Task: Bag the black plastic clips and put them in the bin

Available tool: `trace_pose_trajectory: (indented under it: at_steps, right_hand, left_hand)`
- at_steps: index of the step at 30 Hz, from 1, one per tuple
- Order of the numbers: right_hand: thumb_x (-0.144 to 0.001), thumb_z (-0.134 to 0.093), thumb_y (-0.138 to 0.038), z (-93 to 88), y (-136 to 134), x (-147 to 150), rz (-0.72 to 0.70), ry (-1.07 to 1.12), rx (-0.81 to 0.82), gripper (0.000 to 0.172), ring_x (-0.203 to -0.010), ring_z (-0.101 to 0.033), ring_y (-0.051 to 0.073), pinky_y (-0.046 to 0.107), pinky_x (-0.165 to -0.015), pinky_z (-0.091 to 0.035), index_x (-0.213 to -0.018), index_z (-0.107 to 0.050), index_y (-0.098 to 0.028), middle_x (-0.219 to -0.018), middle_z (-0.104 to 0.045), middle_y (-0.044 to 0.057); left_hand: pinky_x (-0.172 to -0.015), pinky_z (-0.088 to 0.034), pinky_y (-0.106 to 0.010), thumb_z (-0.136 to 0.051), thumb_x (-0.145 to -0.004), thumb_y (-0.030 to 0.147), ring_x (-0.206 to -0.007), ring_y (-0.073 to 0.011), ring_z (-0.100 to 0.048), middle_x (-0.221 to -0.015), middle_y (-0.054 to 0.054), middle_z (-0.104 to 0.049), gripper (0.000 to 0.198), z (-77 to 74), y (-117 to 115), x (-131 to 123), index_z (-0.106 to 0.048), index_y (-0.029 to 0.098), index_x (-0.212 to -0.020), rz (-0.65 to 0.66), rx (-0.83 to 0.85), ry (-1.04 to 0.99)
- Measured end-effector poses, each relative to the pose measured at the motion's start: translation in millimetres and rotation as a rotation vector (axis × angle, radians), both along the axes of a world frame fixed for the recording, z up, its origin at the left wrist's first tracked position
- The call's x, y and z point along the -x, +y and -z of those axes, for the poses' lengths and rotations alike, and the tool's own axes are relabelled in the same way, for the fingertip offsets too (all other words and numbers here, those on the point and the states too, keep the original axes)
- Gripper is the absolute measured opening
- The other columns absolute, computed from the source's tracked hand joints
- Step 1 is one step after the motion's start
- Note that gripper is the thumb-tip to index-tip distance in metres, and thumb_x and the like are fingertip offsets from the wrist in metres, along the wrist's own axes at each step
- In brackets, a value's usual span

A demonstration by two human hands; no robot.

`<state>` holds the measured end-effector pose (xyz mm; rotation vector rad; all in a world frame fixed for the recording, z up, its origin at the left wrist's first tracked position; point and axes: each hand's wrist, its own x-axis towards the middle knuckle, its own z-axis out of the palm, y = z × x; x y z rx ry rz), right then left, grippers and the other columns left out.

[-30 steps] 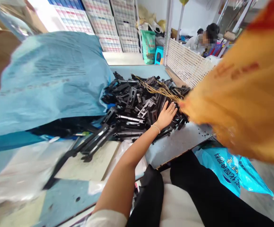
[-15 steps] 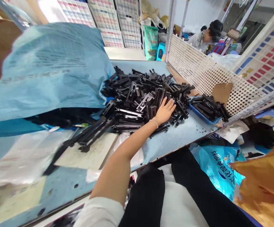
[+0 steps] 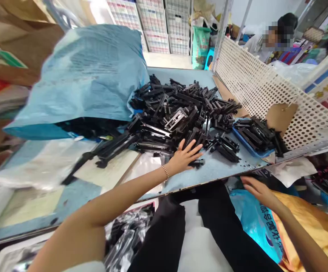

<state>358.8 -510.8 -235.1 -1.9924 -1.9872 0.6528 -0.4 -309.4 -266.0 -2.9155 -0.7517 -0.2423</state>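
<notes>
A heap of long black slotted plastic or metal parts [image 3: 178,115] lies across the table. My left hand [image 3: 183,158] rests at the heap's near edge, fingers spread, touching parts and holding none. Below the table's front edge, my right hand [image 3: 262,192] hangs over a bright blue printed bag [image 3: 245,213]. Its fingers are stretched out, and nothing shows in them. A few black parts [image 3: 225,147] lie apart, right of the heap. Beyond them, a small blue tray [image 3: 239,139] holds more of the same parts.
A large light-blue sack [image 3: 96,71] stands on the left with black parts at its mouth. Clear plastic bags [image 3: 45,162] lie in front. A perforated white panel [image 3: 249,79] borders the right side. Behind it is another person [image 3: 262,47]. An orange bag [image 3: 308,223] stands lower right.
My left hand has drawn back toward me, and a few parts now lie separate at the heap's right. My right hand has come into view. The view has turned slightly left.
</notes>
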Motion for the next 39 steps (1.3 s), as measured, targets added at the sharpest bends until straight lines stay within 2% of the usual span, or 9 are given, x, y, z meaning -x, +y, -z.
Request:
trace_pose_trajectory:
  at_steps: [2,4,8,14,18,25,32,36,39]
  right_hand:
    - [-0.097,-0.053,-0.056,30.6,49,20,-0.041,-0.204,-0.131,0.065,-0.149,-0.036,0.039,0.059,-0.117,-0.033,-0.152,-0.050,-0.022,-0.159,-0.045,0.017]
    - [-0.096,-0.055,-0.056,56.5,99,42,0.050,-0.414,-0.243,0.072,-0.155,-0.019,0.044,0.068,-0.116,-0.021,-0.157,-0.042,-0.020,-0.168,-0.029,0.020]
    - [-0.102,-0.045,-0.049,80.6,170,58,0.110,-0.538,-0.330,0.059,-0.153,-0.020,0.042,0.064,-0.110,-0.020,-0.157,-0.043,-0.026,-0.168,-0.031,0.016]
    - [-0.103,-0.043,-0.034,83.9,211,54,0.104,-0.466,-0.390,0.049,-0.147,-0.031,0.036,0.058,-0.106,-0.022,-0.150,-0.050,-0.024,-0.162,-0.043,0.015]
    - [-0.098,-0.050,-0.023,82.0,221,57,0.135,-0.333,-0.369,0.038,-0.142,-0.039,0.033,0.057,-0.110,-0.020,-0.134,-0.063,-0.022,-0.154,-0.053,0.016]
    - [-0.096,-0.055,-0.034,56.7,192,49,0.231,0.001,-0.361,0.027,-0.130,-0.053,0.032,0.068,-0.116,-0.009,-0.118,-0.071,-0.029,-0.133,-0.066,0.009]
    - [-0.089,-0.063,-0.049,35.6,193,61,0.147,0.394,-0.426,0.029,-0.114,-0.060,0.029,0.051,-0.106,-0.044,-0.100,-0.071,-0.023,-0.116,-0.066,0.011]
    - [-0.084,-0.068,-0.055,21.8,195,79,0.181,0.577,-0.422,0.034,-0.112,-0.059,0.028,0.046,-0.097,-0.052,-0.096,-0.068,-0.022,-0.114,-0.062,0.010]
    - [-0.089,-0.065,-0.056,12.5,175,101,0.118,0.758,-0.300,0.036,-0.101,-0.062,0.023,0.042,-0.090,-0.055,-0.101,-0.068,-0.023,-0.107,-0.060,0.006]
  left_hand:
    - [-0.123,-0.001,-0.074,-0.076,-0.085,0.048,-0.159,-0.0418,-0.010,-0.172,-0.009,-0.018,0.088,7.1,7,2,-0.036,0.031,-0.160,-0.104,0.029,-0.001]
    - [-0.122,0.003,-0.073,-0.075,-0.086,0.047,-0.159,-0.0425,-0.008,-0.172,-0.010,-0.015,0.087,10.4,24,0,-0.035,0.029,-0.161,-0.167,0.036,-0.006]
    - [-0.122,0.010,-0.071,-0.072,-0.089,0.041,-0.160,-0.0402,-0.008,-0.172,-0.009,-0.018,0.084,11.7,68,-7,-0.033,0.030,-0.162,-0.160,0.025,0.005]
    - [-0.123,0.007,-0.069,-0.072,-0.088,0.039,-0.160,-0.0390,-0.008,-0.172,-0.009,-0.018,0.082,12.2,123,-5,-0.034,0.031,-0.161,-0.139,0.022,0.007]
    - [-0.122,0.001,-0.071,-0.071,-0.088,0.035,-0.160,-0.0399,-0.006,-0.173,-0.010,-0.015,0.080,6.6,141,-8,-0.036,0.030,-0.160,-0.161,0.066,0.010]
    - [-0.120,0.002,-0.075,-0.071,-0.082,0.017,-0.160,-0.0392,-0.007,-0.173,-0.010,-0.016,0.078,7.9,105,-21,-0.045,0.029,-0.155,-0.225,0.087,-0.062]
    - [-0.124,-0.005,-0.070,-0.052,-0.090,0.009,-0.158,-0.0353,-0.023,-0.168,-0.021,-0.026,0.058,28.4,74,-28,-0.052,0.016,-0.148,-0.276,0.152,-0.300]
    - [-0.126,-0.014,-0.065,-0.060,-0.095,0.031,-0.154,-0.0357,-0.033,-0.161,-0.020,-0.042,0.053,19.1,52,-41,-0.053,0.019,-0.146,-0.185,0.307,-0.578]
    - [-0.120,-0.036,-0.058,-0.072,-0.086,0.055,-0.146,-0.0368,-0.044,-0.159,-0.020,-0.044,0.087,6.2,9,-62,-0.035,0.020,-0.157,-0.179,0.673,-0.916]
